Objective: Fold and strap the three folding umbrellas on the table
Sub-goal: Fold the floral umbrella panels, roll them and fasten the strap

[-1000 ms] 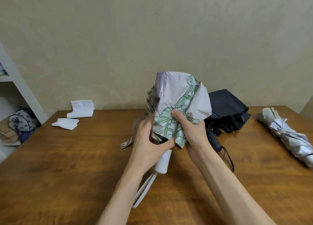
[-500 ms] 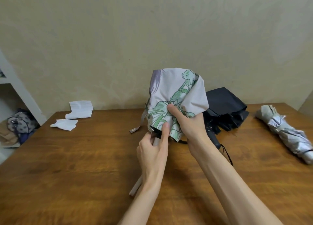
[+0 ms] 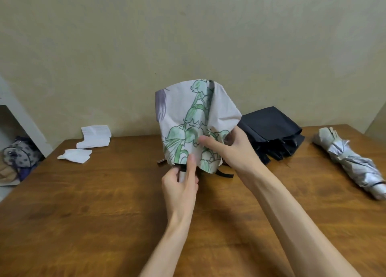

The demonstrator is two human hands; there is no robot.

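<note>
Brown wood table (image 3: 83,214) sits by a plain wall. Over its middle, two hands hold up the flowery umbrella (image 3: 188,118). The left hand (image 3: 180,184) grips it down low, under the cloth, with one finger pointing up. The right hand (image 3: 234,149) pinches the cloth just beside it. A black umbrella (image 3: 271,126) lies behind. A silver umbrella (image 3: 351,164) lies bundled at the right.

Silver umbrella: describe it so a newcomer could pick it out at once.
Start at the table and go to its right edge. The silver umbrella lies there, apart from the black umbrella to its left. It alone is shiny grey and rolled into a bundle; the black one lies loose, the floral umbrella is held.
</note>
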